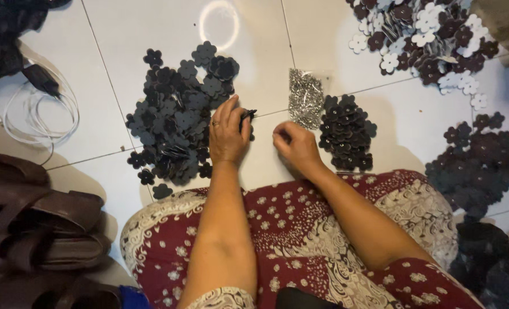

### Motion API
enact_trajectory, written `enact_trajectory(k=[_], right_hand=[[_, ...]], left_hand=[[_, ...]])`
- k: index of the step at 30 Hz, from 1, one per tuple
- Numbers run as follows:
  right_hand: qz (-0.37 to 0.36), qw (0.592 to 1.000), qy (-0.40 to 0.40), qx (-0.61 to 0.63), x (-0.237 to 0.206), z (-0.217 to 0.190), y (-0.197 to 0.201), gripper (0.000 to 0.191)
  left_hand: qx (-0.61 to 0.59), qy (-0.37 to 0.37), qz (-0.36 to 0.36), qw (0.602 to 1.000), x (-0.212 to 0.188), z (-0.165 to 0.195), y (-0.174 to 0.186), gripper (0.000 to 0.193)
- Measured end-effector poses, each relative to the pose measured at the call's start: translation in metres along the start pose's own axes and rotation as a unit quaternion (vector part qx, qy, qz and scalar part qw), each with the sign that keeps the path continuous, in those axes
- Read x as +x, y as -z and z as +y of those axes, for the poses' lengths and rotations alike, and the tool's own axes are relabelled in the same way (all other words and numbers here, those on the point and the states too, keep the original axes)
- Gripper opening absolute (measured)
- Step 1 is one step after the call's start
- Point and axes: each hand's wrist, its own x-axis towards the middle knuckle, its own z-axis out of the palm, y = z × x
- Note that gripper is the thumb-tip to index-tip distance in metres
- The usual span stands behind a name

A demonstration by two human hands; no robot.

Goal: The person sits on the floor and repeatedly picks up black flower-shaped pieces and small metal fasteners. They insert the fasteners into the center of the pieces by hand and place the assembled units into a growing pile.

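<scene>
Left hand [227, 134] pinches a dark flower cutout [246, 115] at fingertips; right hand [295, 146] clenched w/ bag of metal rivets [305, 97] just beyond. Loose grip could drop the piece into pile [174, 120].

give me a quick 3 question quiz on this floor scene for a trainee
1. True or false: the left hand holds a small dark piece over the big pile of dark flower-shaped cutouts.
2. What lies on the tiles between the two nearest dark piles, just beyond the right hand? A) a clear bag of small silvery metal parts B) a pair of scissors C) a spool of thread
3. Which pile mixes white flower shapes with dark ones: the smaller pile by the right hand, or the mixed pile at the top right?

Key: 1 true. 2 A, the bag of metal parts. 3 the pile at the top right.
</scene>
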Motion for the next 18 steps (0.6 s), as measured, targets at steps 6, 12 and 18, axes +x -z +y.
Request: enact_trajectory(k=[6, 12, 18], right_hand=[[0.014, 0.968, -0.115, 0.224, 0.007, -0.013, 0.031, 0.013], [0.011, 0.933, -0.157, 0.323, 0.004, -0.031, 0.058, 0.022], [0.015, 0.933, -0.147, 0.327, -0.007, -0.043, 0.067, 0.017]], left_hand=[[-0.142, 0.058, 0.030, 0.988, 0.013, 0.015, 0.004, 0.018], [-0.303, 0.213, -0.070, 0.926, 0.034, 0.061, 0.018, 0.019], [-0.312, 0.285, -0.151, 0.894, 0.019, 0.092, 0.068, 0.025]])
